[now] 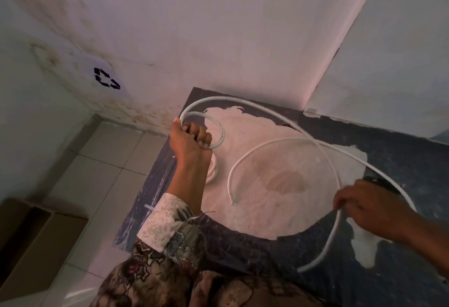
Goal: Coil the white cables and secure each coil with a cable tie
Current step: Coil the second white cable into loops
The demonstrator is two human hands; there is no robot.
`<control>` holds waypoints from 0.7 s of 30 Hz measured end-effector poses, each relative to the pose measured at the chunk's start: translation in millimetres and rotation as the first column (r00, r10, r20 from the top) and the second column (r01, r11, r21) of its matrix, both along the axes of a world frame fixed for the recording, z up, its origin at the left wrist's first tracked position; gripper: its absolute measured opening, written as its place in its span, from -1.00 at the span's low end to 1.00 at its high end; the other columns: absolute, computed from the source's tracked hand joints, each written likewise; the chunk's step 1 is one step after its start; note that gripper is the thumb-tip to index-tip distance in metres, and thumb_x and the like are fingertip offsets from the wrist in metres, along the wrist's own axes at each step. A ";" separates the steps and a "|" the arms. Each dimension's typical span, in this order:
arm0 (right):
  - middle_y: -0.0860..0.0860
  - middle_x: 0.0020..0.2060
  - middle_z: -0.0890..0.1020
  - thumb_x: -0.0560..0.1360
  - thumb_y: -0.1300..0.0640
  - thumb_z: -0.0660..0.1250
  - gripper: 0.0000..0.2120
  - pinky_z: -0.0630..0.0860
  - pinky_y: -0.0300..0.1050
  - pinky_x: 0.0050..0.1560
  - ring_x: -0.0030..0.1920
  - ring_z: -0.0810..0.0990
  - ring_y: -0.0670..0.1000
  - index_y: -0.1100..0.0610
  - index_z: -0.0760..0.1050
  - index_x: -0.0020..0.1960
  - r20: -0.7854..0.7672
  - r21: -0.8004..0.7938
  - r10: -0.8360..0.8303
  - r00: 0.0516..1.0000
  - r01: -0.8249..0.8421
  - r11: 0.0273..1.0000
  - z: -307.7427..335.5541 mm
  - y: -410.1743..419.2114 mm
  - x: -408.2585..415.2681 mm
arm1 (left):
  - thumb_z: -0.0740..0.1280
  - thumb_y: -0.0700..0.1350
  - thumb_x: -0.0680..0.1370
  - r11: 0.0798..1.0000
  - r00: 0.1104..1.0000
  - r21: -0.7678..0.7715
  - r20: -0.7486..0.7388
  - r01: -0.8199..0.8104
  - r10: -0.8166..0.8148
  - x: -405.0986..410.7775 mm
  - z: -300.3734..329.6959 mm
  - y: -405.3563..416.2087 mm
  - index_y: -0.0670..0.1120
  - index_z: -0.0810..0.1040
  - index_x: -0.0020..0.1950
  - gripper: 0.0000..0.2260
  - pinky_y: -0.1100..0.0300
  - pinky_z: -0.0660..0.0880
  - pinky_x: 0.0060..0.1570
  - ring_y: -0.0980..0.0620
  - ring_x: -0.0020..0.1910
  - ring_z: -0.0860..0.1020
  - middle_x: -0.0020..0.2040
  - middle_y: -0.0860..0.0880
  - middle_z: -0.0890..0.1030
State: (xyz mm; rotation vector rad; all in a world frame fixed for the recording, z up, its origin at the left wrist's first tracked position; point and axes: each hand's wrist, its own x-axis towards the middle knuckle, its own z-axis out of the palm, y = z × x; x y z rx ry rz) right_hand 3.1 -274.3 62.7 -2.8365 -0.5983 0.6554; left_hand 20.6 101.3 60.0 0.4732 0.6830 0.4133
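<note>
A long white cable [245,101] arcs over the worn dark table [401,156]. My left hand [189,140] is raised at the table's far left corner, fist shut on a small loop of that cable. From there the cable sweeps right and down to my right hand [364,206], which pinches it near the table's right side; its tail [328,248] hangs past the hand toward the front. A second white cable [264,147] lies curved on the pale middle of the table, one cut end near the centre. A coiled white bundle [213,168] sits partly hidden under my left wrist.
A white cable tie [148,207] lies by my left sleeve near the table's left edge. The table stands in a wall corner. An open cardboard box [31,238] rests on the tiled floor at the lower left.
</note>
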 end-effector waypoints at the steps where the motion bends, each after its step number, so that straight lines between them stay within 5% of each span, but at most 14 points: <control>1: -0.17 -0.15 0.53 0.45 0.05 0.36 -0.78 0.51 -0.09 -0.07 -0.14 0.52 -0.15 -0.29 0.46 -0.17 -0.006 -0.174 0.184 0.983 -0.182 0.968 3.6 -2.3 0.1 | 0.11 -0.03 0.68 1.000 1.000 -0.007 -0.008 -0.010 0.010 1.9 0.4 3.0 -0.03 0.26 -0.39 -0.58 0.24 0.10 -0.61 0.07 -0.61 0.13 -0.53 0.01 0.21; 3: -0.07 -0.22 0.59 0.14 -0.02 0.53 -0.65 0.42 0.05 -0.12 -0.16 0.55 0.03 -0.21 0.57 -0.10 0.057 -0.431 0.481 0.875 -0.413 0.802 -10.7 -12.5 -11.4 | 0.10 -0.04 0.68 1.000 1.000 -0.022 -0.022 -0.019 0.018 4.6 0.3 6.0 -0.04 0.26 -0.39 -0.58 0.25 0.12 -0.62 0.07 -0.61 0.14 -0.54 0.00 0.21; 6: 0.21 -0.29 0.60 -0.17 0.09 0.65 -0.52 0.29 0.13 -0.11 -0.11 0.49 0.23 0.07 0.66 -0.26 0.216 -0.534 0.550 0.807 -0.374 0.758 -45.7 -22.5 -22.8 | 0.10 -0.05 0.68 1.000 0.999 -0.006 -0.051 0.006 -0.007 6.9 -2.3 0.9 -0.04 0.27 -0.38 -0.59 0.25 0.12 -0.62 0.07 -0.61 0.15 -0.53 0.00 0.22; 8: 0.19 -0.29 0.58 -0.07 0.09 0.67 -0.59 0.39 0.14 -0.15 -0.12 0.49 0.22 0.05 0.62 -0.27 0.239 -0.482 0.577 0.781 -0.420 0.769 -55.8 -21.8 -25.0 | 0.10 -0.04 0.68 0.999 0.997 0.014 -0.068 0.043 -0.042 7.8 -5.5 -5.2 -0.04 0.27 -0.37 -0.60 0.25 0.11 -0.62 0.06 -0.62 0.14 -0.52 0.00 0.21; 11: 0.01 -0.22 0.56 0.27 -0.03 0.54 -0.67 0.50 0.00 -0.35 -0.22 0.53 0.08 -0.04 0.54 -0.01 0.273 -0.184 0.585 0.763 -0.556 0.811 -42.6 -10.6 -29.1 | 0.10 -0.02 0.69 0.992 0.987 0.077 -0.134 0.104 -0.094 8.6 -13.5 -10.4 -0.05 0.28 -0.36 -0.60 0.24 0.12 -0.60 0.06 -0.61 0.16 -0.52 0.00 0.23; 15: -0.06 -0.21 0.50 0.53 -0.08 0.31 -0.78 0.46 -0.09 -0.38 -0.24 0.44 -0.03 -0.04 0.60 0.12 0.401 0.205 0.363 0.841 -0.468 0.859 4.9 -0.3 -18.2 | 0.09 0.02 0.70 0.979 0.965 0.125 -0.226 0.164 -0.133 11.4 -30.8 -9.1 -0.05 0.28 -0.35 -0.58 0.24 0.14 -0.61 0.05 -0.61 0.16 -0.52 -0.01 0.24; 18: -0.07 -0.24 0.52 0.61 -0.24 0.09 -0.55 0.48 -0.04 -0.35 -0.26 0.46 -0.02 -0.03 0.66 0.12 0.421 0.248 0.244 0.874 -0.369 0.896 45.9 6.1 -4.3 | 0.10 0.04 0.70 0.961 0.945 0.177 -0.285 0.215 -0.159 16.2 -37.7 -8.6 -0.05 0.28 -0.35 -0.58 0.23 0.16 -0.60 0.04 -0.59 0.16 -0.51 -0.01 0.24; 21: -0.17 -0.48 0.54 0.60 -0.36 -0.07 -0.39 0.45 -0.22 -0.45 -0.50 0.47 -0.17 -0.08 0.65 -0.18 0.371 0.190 0.237 0.898 -0.323 0.927 83.1 21.9 0.6 | 0.11 0.02 0.69 0.915 0.926 0.280 -0.323 0.289 -0.194 24.4 -34.4 -16.9 -0.04 0.26 -0.36 -0.58 0.23 0.14 -0.58 0.04 -0.58 0.15 -0.52 -0.01 0.22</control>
